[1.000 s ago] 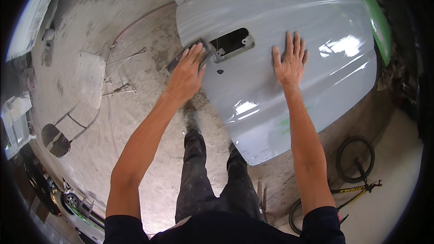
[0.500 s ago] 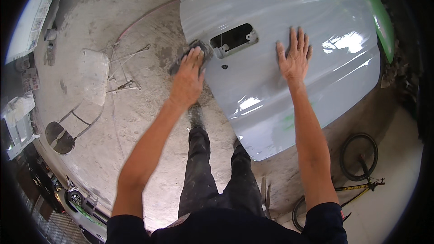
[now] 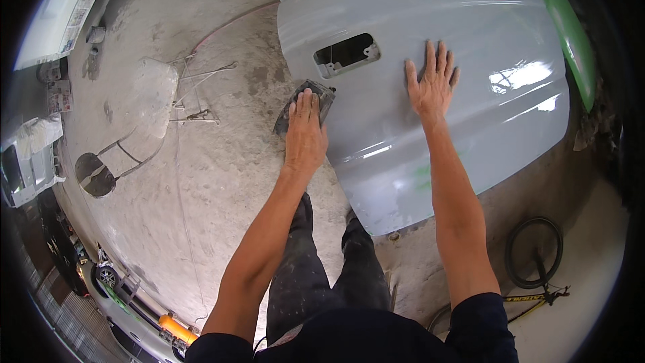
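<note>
A large grey car panel [image 3: 484, 40] with patches of green lies in front of me, a rectangular cutout [image 3: 346, 54] in its upper left part. My left hand [image 3: 306, 131] is closed over a dark, dusty sanding block [image 3: 319, 97] at the panel's left edge, just below the cutout, fingers lying along its top. My right hand [image 3: 433, 87] rests flat on the panel's surface right of the cutout, fingers spread, holding nothing.
A green panel [image 3: 557, 13] stands at upper right and a bicycle [image 3: 534, 262] at lower right. Metal frames [image 3: 198, 87], a white board [image 3: 151, 97] and a round-seated stool [image 3: 94, 175] are on the concrete floor [image 3: 175, 222] at left. A car [image 3: 114, 306] is at lower left.
My left hand and the block have moved down and right along the panel's edge, away from the cutout. My right hand stays spread on the panel, in nearly the same place.
</note>
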Available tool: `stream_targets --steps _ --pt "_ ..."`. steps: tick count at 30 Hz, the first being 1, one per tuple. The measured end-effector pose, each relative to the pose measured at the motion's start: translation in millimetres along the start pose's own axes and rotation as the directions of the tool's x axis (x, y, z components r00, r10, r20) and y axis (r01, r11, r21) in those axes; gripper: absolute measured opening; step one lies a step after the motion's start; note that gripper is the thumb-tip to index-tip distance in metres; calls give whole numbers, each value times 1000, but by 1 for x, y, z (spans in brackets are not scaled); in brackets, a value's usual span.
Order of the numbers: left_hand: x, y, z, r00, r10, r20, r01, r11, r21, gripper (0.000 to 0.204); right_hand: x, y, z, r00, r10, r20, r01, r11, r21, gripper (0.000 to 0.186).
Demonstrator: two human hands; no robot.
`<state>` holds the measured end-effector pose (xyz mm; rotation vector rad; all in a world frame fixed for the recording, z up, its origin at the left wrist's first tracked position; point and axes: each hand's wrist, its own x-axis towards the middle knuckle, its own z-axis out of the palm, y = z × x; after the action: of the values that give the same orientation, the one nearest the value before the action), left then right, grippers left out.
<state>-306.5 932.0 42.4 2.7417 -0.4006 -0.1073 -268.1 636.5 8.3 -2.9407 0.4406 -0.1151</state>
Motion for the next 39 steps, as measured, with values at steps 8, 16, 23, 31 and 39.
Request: stream_targets --steps 8,16,23,31,39 --pt "16 -6 11 994 -35 -102 36 999 6 63 -2 4 2 1000 -25 -15 25 1000 5 78" --pt "23 -7 19 1000 14 -17 -13 998 54 57 0 3 1 1000 -19 -25 20 1000 18 77" --pt "24 -18 21 998 32 59 -31 999 -30 54 1 1 0 1000 -13 -27 13 1000 17 76" --pt "17 -7 10 998 0 -56 -5 996 -88 57 1 0 -3 1000 -10 -19 11 1000 23 77" --pt "55 -68 43 987 150 -55 -152 988 -20 50 2 2 5 998 -20 -51 20 1000 7 77"
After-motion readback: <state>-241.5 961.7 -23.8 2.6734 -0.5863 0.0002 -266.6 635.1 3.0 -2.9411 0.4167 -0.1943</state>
